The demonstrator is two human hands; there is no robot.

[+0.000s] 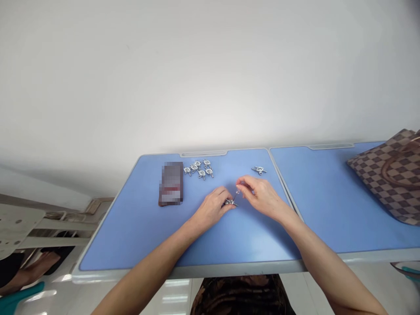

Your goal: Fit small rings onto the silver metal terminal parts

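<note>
My left hand (215, 205) is closed round a small silvery metal fitting (231, 203) near the middle of the blue desk. Just to its right, my right hand (259, 192) pinches a thin shiny metal piece (237, 192) between thumb and fingertips. That piece is above the fitting; whether the two are joined is too small to tell. Beyond my hands to the left lies a loose group of several similar metal fittings (201, 173). Another fitting (259, 169) rests by itself beyond my right hand.
A dark, partly blurred flat object (171, 183) lies left of the metal pieces. The blue desk (131, 236) meets a second blue desk (323, 210), where a checkered bag (390, 175) stands. A white wall (210, 78) rises behind. Another person's arm (39, 267) shows low at the left.
</note>
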